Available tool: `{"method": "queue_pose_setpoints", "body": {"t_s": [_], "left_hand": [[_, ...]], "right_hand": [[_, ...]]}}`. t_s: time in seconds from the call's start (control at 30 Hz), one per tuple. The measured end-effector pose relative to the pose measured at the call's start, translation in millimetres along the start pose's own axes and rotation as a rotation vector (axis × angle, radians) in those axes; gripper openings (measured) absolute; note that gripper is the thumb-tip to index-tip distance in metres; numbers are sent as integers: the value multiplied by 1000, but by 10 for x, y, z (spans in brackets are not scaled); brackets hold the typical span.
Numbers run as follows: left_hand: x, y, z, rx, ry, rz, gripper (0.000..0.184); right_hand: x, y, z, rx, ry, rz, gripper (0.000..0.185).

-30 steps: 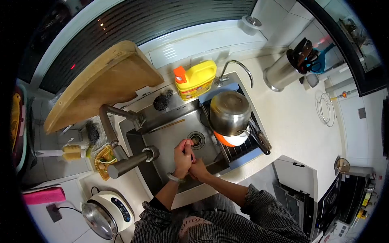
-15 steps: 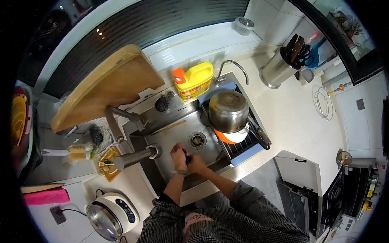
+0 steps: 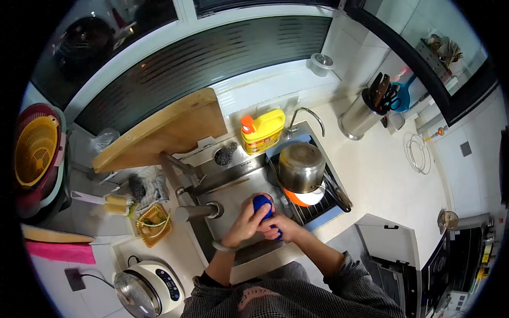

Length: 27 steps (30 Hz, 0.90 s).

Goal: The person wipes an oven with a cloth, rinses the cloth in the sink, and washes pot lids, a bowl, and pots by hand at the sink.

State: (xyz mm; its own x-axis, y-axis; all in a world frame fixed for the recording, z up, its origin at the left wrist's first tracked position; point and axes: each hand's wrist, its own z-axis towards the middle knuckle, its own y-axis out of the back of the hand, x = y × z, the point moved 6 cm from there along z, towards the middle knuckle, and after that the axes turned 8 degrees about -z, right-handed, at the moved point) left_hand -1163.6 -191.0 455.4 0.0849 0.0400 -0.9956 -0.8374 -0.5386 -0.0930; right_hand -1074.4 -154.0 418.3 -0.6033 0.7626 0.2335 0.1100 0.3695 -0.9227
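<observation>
Through the head camera I had both hands over the sink, close together near its front edge. The left hand was closed around a bunched blue cloth, the thumb lying across it and a pale band round the wrist. The right hand gripped the same cloth lower down, where I saw a bit of blue showing between the fingers. The middle of the cloth was hidden from me by the fingers, so I could not tell how it was folded.

To the left of the hands I saw the faucet, its end reaching over the basin and apart from them. A thin wooden stick lay along the back of the sink floor. On my right, a rack with blue ends spanned the sink, bearing an upside-down metal pot that partly covered an orange and white bowl. Behind the basin stood a yellow bottle with an orange cap, and a dark scrubber sat to the left of it.
</observation>
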Motion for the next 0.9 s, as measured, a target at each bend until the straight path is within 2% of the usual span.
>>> {"method": "queue_pose_setpoints", "body": {"t_s": [0.03,0.07,0.1,0.13,0.17,0.2,0.23,0.27,0.3,0.33,0.37,0.4,0.43,0.47,0.5,0.53,0.57,0.63,0.67,0.7,0.73,0.77,0.8,0.87,0.9], "left_hand": [[4,-46,-31,-101,35,48,25],[412,-19,-82,-259,74,179,27],[374,-49,-119,-361,-10,518,28],[299,-105,-139,-460,-99,856,29],[366,-109,-138,-491,4,848,34],[222,-52,-80,-499,-10,849,34],[99,-27,-15,-308,81,503,35],[30,-61,-15,-112,173,156,36],[-30,-67,-23,-29,128,-29,48],[-218,-77,6,-30,123,-28,48],[-561,-207,60,138,67,-474,48],[-823,-304,80,311,10,-918,49],[-874,-355,69,399,21,-1156,60],[-1191,-524,94,498,55,-1300,65],[-1450,-664,86,624,-98,-1499,62],[-1653,-712,69,752,-260,-1692,59],[-1823,-752,3,1039,-260,-1746,53],[-2102,-661,28,1251,-318,-1455,29],[-2205,-555,-36,1245,-316,-1459,29],[-2055,-524,102,761,-26,-1150,25],[-1797,-371,178,290,239,-803,20],[-1714,-300,264,148,172,-629,18],[-1525,-262,337,80,171,-463,21],[-1184,-265,395,-2,150,-461,22],[-1003,-248,420,-36,137,-409,23]], "right_hand": [[80,165,-1,-422,148,-368,28],[166,233,-81,-844,301,-732,29],[213,240,-82,-1075,736,-1025,23],[153,280,-58,-1074,739,-1029,23],[127,314,-60,-1121,746,-1104,25],[161,337,-42,-1164,760,-1183,28],[157,392,22,-935,829,-968,24],[235,400,-86,-928,830,-972,24],[133,331,23,-423,463,-644,20],[-70,214,-28,-120,-27,-405,16],[-165,-82,-102,68,-230,-328,19],[-224,-347,-80,168,-262,-261,21],[-283,-564,-38,256,-284,-180,23],[-362,-817,49,435,-298,-71,26],[-413,-1275,12,772,-775,469,28],[-373,-1354,-18,770,-773,461,28],[-402,-1416,-140,774,-968,448,27],[-420,-1440,-428,763,-1362,421,26],[-422,-1400,-584,755,-1561,411,26],[-423,-1161,-449,492,-1068,296,24],[-301,-1035,-331,264,-702,142,23],[-106,-875,-296,20,-365,-114,24],[142,-867,-331,-193,-153,-399,26],[221,-693,-279,-257,-196,-351,12],[267,-614,-248,-325,-105,-466,25]]}}
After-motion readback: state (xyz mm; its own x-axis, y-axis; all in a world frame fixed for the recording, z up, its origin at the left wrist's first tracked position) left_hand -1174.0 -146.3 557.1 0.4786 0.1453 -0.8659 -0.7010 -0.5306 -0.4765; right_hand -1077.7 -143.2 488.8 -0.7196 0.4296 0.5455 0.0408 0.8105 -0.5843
